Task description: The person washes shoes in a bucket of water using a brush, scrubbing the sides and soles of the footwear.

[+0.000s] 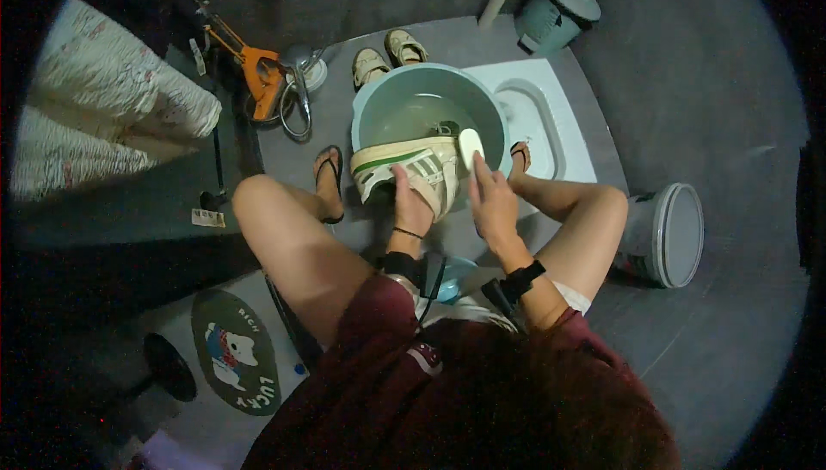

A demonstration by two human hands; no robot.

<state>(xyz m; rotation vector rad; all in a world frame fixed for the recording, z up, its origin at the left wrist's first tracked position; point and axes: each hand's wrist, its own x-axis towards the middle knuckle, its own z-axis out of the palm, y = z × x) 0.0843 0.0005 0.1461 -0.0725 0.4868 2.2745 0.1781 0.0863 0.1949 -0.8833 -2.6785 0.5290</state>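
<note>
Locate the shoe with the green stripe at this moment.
In the head view, just above centre, the shoe is over the near side of the pale-blue basin, held by the left hand, with the right hand to its right.

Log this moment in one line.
left hand: holds shoe | right hand: grips brush beside it | shoe: over near rim of basin | basin: holds water

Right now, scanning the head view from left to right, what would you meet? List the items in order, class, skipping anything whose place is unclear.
Patterned cloth → orange tool → left foot → left hand → brush → right hand → lidded bin → bucket
</note>
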